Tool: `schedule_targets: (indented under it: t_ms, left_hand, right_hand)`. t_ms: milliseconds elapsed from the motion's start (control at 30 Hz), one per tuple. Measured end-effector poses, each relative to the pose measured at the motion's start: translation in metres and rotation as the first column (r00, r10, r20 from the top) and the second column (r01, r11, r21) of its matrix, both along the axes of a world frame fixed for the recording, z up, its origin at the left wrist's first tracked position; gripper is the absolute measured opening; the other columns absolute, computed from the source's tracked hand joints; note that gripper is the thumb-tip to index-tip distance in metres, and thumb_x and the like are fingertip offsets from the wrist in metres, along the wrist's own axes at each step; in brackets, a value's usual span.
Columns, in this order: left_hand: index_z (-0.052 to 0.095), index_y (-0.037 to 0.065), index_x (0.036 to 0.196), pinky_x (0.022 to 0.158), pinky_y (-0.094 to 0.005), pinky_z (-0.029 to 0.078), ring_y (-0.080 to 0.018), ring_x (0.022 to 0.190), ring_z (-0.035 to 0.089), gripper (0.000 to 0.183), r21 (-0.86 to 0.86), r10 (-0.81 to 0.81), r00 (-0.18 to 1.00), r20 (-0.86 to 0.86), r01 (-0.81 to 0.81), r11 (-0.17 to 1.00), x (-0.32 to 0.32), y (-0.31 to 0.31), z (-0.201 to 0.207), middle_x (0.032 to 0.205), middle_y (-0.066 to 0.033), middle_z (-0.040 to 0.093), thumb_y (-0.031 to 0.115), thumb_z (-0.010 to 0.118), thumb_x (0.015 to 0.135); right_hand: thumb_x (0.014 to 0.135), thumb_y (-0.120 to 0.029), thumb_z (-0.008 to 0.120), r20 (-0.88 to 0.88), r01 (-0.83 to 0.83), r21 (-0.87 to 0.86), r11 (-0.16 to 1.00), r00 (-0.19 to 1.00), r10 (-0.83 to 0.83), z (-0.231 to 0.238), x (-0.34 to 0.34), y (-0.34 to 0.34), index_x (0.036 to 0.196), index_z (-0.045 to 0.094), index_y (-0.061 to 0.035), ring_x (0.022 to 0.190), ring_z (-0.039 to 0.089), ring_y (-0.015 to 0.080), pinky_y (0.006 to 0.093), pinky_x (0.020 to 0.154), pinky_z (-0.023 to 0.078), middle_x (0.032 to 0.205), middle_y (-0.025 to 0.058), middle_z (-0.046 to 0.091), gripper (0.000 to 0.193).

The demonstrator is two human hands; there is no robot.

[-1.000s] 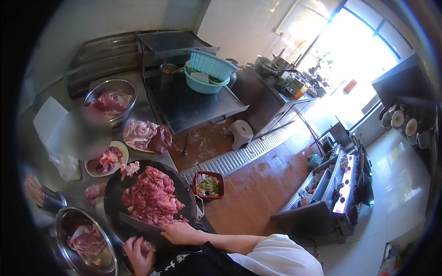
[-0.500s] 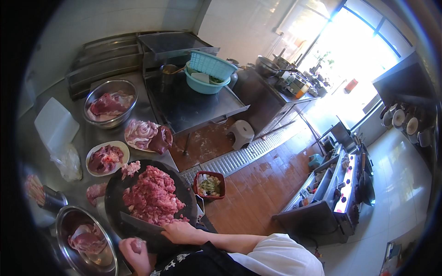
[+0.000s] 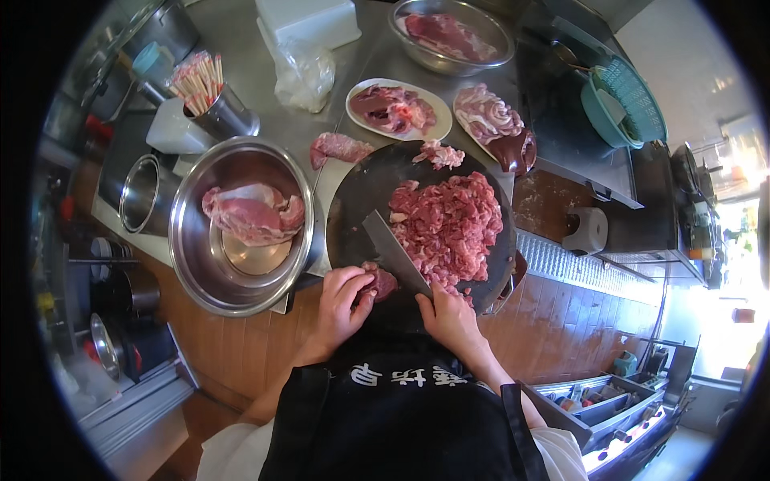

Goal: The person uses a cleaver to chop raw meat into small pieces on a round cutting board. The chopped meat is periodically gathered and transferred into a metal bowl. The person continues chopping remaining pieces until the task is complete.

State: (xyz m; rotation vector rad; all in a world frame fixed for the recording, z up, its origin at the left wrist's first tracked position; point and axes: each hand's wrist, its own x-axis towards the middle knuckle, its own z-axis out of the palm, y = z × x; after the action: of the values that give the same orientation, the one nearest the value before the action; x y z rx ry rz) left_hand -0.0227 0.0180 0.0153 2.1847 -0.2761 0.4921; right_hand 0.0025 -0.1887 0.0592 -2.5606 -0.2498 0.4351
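My right hand (image 3: 453,321) grips a cleaver (image 3: 399,256) at its handle end, the blade slanting up and left across the round dark chopping board (image 3: 353,228). Right of the blade lies a heap of chopped red meat (image 3: 453,220). My left hand (image 3: 343,305) has its fingers curled on a small piece of raw meat (image 3: 380,283) at the board's near left edge, left of the blade. A pale clump of chopped fat (image 3: 439,155) sits at the board's far side. Another strip of meat (image 3: 341,148) rests just beyond the board.
A steel bowl (image 3: 188,264) with a meat chunk stands to the left. Behind the board are a white plate of meat (image 3: 437,104), a plate with pale meat and liver (image 3: 485,120), and another steel bowl (image 3: 501,60). A chopstick holder (image 3: 228,120) stands far left.
The view has swung, so the board now sits centrally. My left hand, closed beside the steel bowl before, is now on the board with the meat piece. My right hand still holds the cleaver.
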Motion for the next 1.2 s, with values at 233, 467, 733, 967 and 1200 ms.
schedule_targets:
  t_ms: [233, 467, 733, 967, 1200]
  left_hand:
    - [0.062, 0.005, 0.107, 0.086, -0.0406, 0.045, -0.0332, 0.097, 0.056, 0.036, 0.086, -0.067, 0.996, 0.056, 0.062, 0.994, 0.0, -0.004, -0.003, 0.111, -0.0126, 0.059, 0.013, 0.073, 0.073]
    - [0.06, 0.005, 0.107, 0.084, -0.0413, 0.047, -0.0332, 0.095, 0.057, 0.039, 0.054, -0.092, 0.996, 0.014, 0.091, 0.994, 0.014, -0.003, -0.008, 0.111, -0.0123, 0.059, 0.013, 0.075, 0.071]
    - [0.06, 0.004, 0.103, 0.08, -0.0397, 0.048, -0.0333, 0.092, 0.057, 0.037, 0.013, 0.019, 0.998, 0.06, -0.02, 1.0, 0.004, -0.007, -0.019, 0.108, -0.0125, 0.059, 0.01, 0.076, 0.071]
    - [0.06, 0.006, 0.108, 0.085, -0.0399, 0.045, -0.0331, 0.098, 0.055, 0.042, 0.004, -0.001, 0.994, -0.112, 0.001, 1.0, 0.016, -0.005, -0.001, 0.115, -0.0125, 0.057, 0.014, 0.077, 0.07]
    - [0.058, 0.009, 0.114, 0.087, -0.0406, 0.045, -0.0332, 0.1, 0.053, 0.056, 0.045, -0.177, 0.961, -0.213, 0.19, 0.981, 0.016, 0.01, 0.012, 0.115, -0.0106, 0.056, 0.007, 0.078, 0.062]
  right_hand:
    - [0.09, -0.027, 0.056, 0.003, -0.024, 0.002, 1.0, 1.0, 0.024, 0.003, 0.002, -0.004, 0.094, 0.054, 0.0001, 0.067, 0.062, 0.0439, 0.0527, 0.059, 0.051, 0.07, 0.0258, 0.062, 0.027]
    - [0.091, -0.027, 0.056, 0.02, -0.029, -0.028, 0.999, 0.999, 0.03, 0.003, 0.001, -0.002, 0.094, 0.054, 0.0, 0.066, 0.062, 0.0442, 0.0529, 0.058, 0.051, 0.069, 0.0261, 0.061, 0.027]
    - [0.091, -0.026, 0.055, 0.02, -0.031, -0.018, 0.999, 0.999, 0.032, 0.003, -0.001, 0.0, 0.095, 0.053, -0.0005, 0.065, 0.062, 0.0444, 0.0529, 0.058, 0.051, 0.068, 0.0263, 0.061, 0.026]
    - [0.092, -0.026, 0.055, -0.034, -0.032, -0.029, 0.999, 0.999, 0.031, 0.008, 0.0, 0.001, 0.095, 0.053, -0.0007, 0.065, 0.062, 0.0442, 0.0529, 0.058, 0.051, 0.07, 0.0262, 0.062, 0.026]
    - [0.092, -0.027, 0.054, -0.001, -0.031, -0.021, 0.999, 1.0, 0.031, 0.005, 0.0, 0.0, 0.094, 0.054, -0.0002, 0.066, 0.063, 0.0443, 0.0532, 0.059, 0.051, 0.07, 0.0267, 0.062, 0.027]
